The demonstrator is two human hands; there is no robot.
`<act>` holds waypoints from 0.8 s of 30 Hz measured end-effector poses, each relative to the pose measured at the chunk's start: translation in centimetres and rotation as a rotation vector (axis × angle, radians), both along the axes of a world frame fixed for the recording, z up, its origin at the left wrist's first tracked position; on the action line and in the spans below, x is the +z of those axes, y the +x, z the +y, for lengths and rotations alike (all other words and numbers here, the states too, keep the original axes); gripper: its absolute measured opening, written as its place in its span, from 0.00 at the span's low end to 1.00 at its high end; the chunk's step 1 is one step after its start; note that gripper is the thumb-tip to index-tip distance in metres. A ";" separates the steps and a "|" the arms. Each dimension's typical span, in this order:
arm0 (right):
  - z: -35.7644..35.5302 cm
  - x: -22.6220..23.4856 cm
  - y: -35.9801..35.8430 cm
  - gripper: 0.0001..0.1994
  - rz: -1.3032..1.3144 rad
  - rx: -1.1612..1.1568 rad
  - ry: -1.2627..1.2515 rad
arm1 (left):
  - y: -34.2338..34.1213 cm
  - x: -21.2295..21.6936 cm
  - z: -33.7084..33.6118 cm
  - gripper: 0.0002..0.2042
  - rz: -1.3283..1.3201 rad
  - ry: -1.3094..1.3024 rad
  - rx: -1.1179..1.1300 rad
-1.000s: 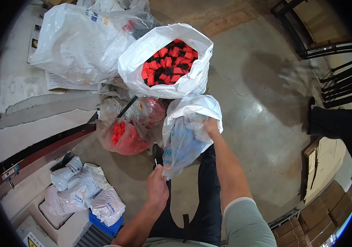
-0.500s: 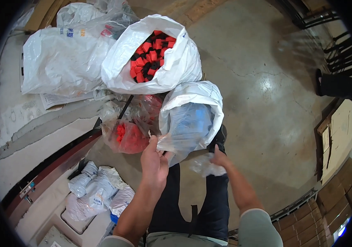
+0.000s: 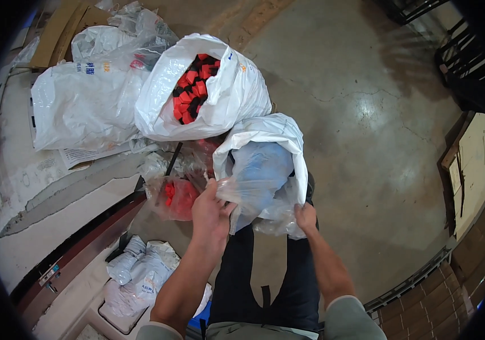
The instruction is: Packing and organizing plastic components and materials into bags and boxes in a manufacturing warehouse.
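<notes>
In front of my knees a white woven sack (image 3: 288,133) stands open with its rim folded over. Inside it lies a clear plastic bag with blue contents (image 3: 262,170), its gathered edge pulled out over the near side. My left hand (image 3: 211,209) pinches that edge between closed fingers. My right hand (image 3: 305,216) is closed at the sack's lower right rim, where crumpled clear plastic film (image 3: 282,218) hangs. Whether the fingers also grip the rim, I cannot tell.
Behind stands a bigger white sack (image 3: 239,85) with red and black pieces (image 3: 191,90). Another white sack (image 3: 83,110) lies to its left. A clear bag of red pieces (image 3: 177,198) sits beside my left hand. Crumpled bags (image 3: 143,277) lie lower left, cardboard (image 3: 478,170) at right.
My right hand has moved up to the sack's rim, and the film there has spread leftward beneath it. The mouth of the blue-filled bag is drawn tighter toward my left hand.
</notes>
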State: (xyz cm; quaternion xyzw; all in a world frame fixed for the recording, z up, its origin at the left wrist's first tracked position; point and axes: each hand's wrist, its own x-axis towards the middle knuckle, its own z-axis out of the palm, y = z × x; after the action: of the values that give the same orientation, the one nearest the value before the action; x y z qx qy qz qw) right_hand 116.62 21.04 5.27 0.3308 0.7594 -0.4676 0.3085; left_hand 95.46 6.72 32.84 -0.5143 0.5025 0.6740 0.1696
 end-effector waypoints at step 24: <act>3.8 -0.3 -6.2 0.21 -0.175 0.277 -0.055 | 9.4 -14.8 -3.3 0.30 0.492 -0.589 -0.531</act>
State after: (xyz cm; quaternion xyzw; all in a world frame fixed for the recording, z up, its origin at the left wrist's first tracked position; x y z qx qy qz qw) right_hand 110.40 24.86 4.94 0.2538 0.7550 -0.4106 0.4438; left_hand 104.87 3.47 18.05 -0.2191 0.8120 0.5378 0.0590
